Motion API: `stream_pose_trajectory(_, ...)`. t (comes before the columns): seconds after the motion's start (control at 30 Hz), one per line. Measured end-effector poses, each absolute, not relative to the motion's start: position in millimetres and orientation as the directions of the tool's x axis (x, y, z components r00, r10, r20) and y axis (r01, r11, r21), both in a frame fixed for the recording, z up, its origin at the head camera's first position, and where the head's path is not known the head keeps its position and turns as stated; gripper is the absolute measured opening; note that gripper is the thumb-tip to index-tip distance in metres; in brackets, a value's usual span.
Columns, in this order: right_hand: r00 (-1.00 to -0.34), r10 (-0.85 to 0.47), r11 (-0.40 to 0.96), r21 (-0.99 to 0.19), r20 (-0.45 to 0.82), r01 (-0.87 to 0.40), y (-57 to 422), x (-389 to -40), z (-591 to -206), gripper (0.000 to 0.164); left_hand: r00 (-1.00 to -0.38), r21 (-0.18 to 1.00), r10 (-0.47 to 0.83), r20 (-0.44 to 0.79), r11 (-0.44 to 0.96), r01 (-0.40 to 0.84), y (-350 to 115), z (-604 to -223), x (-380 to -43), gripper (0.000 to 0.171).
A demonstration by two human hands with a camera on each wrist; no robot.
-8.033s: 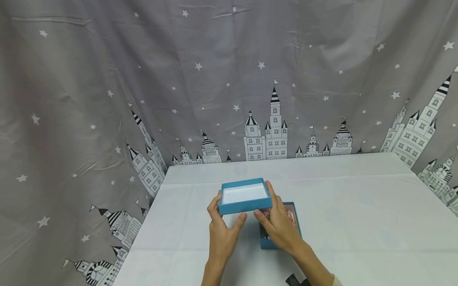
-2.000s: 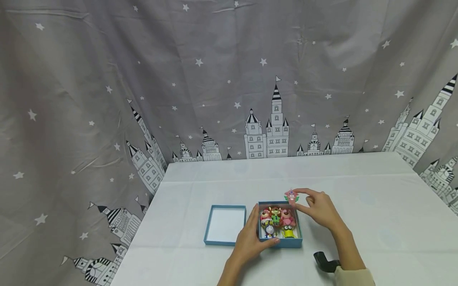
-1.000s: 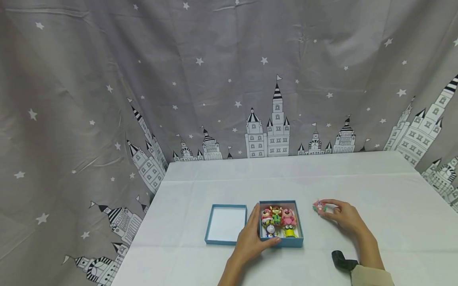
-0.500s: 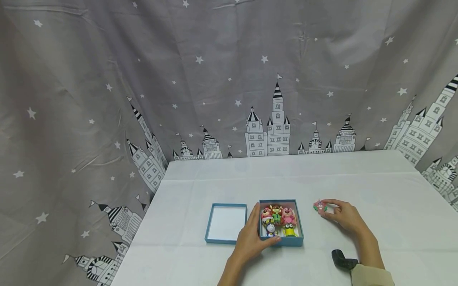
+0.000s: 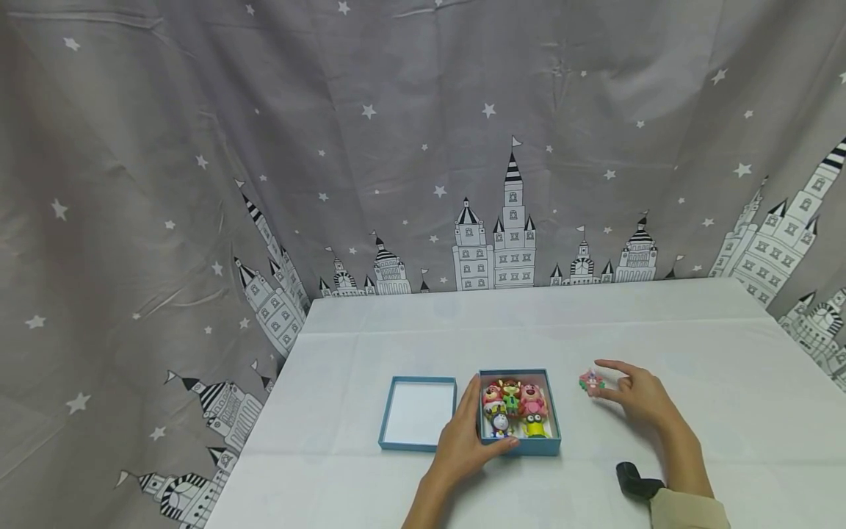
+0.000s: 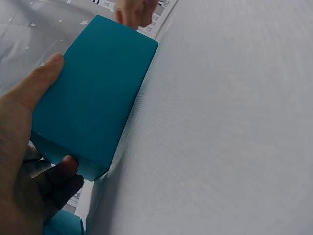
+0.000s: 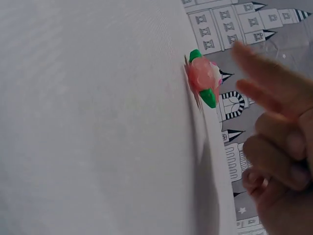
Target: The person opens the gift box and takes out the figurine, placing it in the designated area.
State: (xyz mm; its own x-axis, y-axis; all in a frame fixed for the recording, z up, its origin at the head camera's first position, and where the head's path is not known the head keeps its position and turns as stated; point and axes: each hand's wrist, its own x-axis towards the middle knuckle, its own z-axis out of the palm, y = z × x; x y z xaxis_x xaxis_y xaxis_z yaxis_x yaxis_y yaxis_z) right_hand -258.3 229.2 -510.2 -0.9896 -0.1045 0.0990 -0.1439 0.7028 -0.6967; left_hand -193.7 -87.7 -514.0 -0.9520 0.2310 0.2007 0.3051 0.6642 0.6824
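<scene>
My left hand grips the blue box at its near left corner, thumb on the front wall and fingers along the left side. Inside the box are several small toy figurines, among them a pink bear and a yellow-green one with big eyes. To the right of the box, a pink and green figurine lies on the white tabletop. My right hand is beside it, index finger lifted away and thumb near it. The right wrist view shows that figurine apart from my fingers.
Left of the box lies its blue-rimmed lid, white inside facing up. A black curved device sits at my right wrist. Behind the white table hangs a grey curtain printed with castles and stars.
Both hands held the lid earlier; it now lies left of the box. My right hand carried the pink and green figurine rightward from above the box, set it down and let go.
</scene>
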Motion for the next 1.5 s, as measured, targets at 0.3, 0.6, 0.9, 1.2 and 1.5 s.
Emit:
stream_pose_trajectory(0.3, -0.952, -0.202, 0.474, -0.828, 0.23, -0.3, 203, -256, -492, 0.043, -0.952, 0.685, 0.229, 0.202, 0.662, 0.304, -88, -514, -193, 0.108)
stream_pose_trajectory(0.6, -0.894, -0.385, 0.355, -0.857, 0.23, -0.374, 154, -242, -470, 0.047, -0.956, 0.688, 0.23, 0.184, 0.665, 0.292, -88, -513, -194, 0.108)
stream_pose_trajectory(0.9, -0.877, -0.427, 0.41, -0.818, 0.219, -0.404, 135, -244, -479, 0.05, -0.954, 0.685, 0.238, 0.184, 0.665, 0.299, -88, -513, -194, 0.108)
stream_pose_trajectory(1.2, -0.915, -0.375, 0.571, -0.74, 0.15, -0.355, 128, -248, -486, 0.056, -0.954, 0.685, 0.237, 0.185, 0.665, 0.298, -88, -512, -193, 0.107)
stream_pose_trajectory(1.5, -0.923, -0.352, 0.647, -0.672, 0.155, -0.36, 118, -244, -485, 0.061, -0.954, 0.686, 0.231, 0.19, 0.664, 0.297, -88, -514, -194, 0.107)
